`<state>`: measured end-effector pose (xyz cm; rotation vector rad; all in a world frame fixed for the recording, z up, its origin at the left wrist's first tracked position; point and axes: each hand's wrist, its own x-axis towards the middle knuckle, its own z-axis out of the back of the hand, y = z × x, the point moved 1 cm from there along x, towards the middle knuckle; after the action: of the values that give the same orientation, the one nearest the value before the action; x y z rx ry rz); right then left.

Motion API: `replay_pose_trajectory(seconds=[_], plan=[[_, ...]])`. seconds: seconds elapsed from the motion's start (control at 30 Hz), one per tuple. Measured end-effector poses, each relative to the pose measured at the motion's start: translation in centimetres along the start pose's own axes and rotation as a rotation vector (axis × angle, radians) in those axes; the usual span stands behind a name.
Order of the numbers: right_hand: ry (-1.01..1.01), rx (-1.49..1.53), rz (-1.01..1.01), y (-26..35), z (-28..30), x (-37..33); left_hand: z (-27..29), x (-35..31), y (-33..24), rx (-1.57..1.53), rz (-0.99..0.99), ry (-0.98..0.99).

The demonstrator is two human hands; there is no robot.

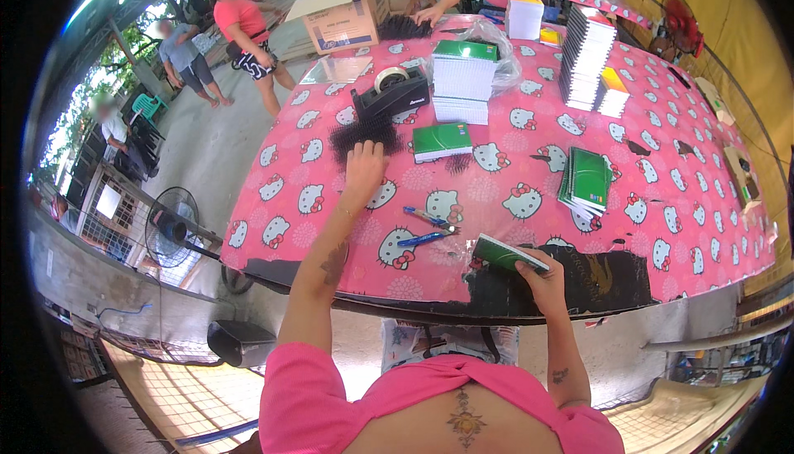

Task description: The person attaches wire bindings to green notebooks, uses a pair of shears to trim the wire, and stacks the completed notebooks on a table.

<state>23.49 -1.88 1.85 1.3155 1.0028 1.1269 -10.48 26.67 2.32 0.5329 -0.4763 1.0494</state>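
Green-covered notebook (506, 254), thin with pale page edges, sits tilted in the right hand (542, 276), whose fingers are closed around its near corner just above the table's near edge. The left hand (364, 164) reaches farther out with fingers spread and rests on a heap of black spiral bindings (361, 134), gripping nothing. Between the two hands lie two blue pens (428, 227) on the pink cartoon-cat tablecloth (678, 206), whose near edge is torn to bare dark board. A single green notebook (441, 140) lies just beyond the bindings, and a fanned pile of green notebooks (585, 182) lies to the right, with open cloth all around it. Behind the bindings stands a black tape dispenser (392, 93), beside a tall stack of white pads (463, 80) partly wrapped in clear plastic. An open cardboard box (343, 14) stands at the far left corner; its contents cannot be seen.
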Motion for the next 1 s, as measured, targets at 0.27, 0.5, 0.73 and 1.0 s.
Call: replay_pose_trajectory(seconds=[0.27, 0.5, 0.73, 1.0], plan=[[0.059, -0.033, 0.037, 0.4, -0.8, 0.1, 0.7, 0.0, 0.6, -0.165, 0.038, -0.106], [0.058, -0.016, 0.020, 0.5, -0.8, 0.3, 10.3, -4.8, -10.0, -0.814, 0.012, 0.122], [0.079, 0.028, 0.012, 0.5, -1.2, 0.5, 14.8, -7.2, -14.6, -1.145, 0.155, 0.212], [0.093, 0.001, -0.004, 0.2, -0.8, 0.4, 13.7, -6.5, -15.0, -1.134, 0.114, 0.238]])
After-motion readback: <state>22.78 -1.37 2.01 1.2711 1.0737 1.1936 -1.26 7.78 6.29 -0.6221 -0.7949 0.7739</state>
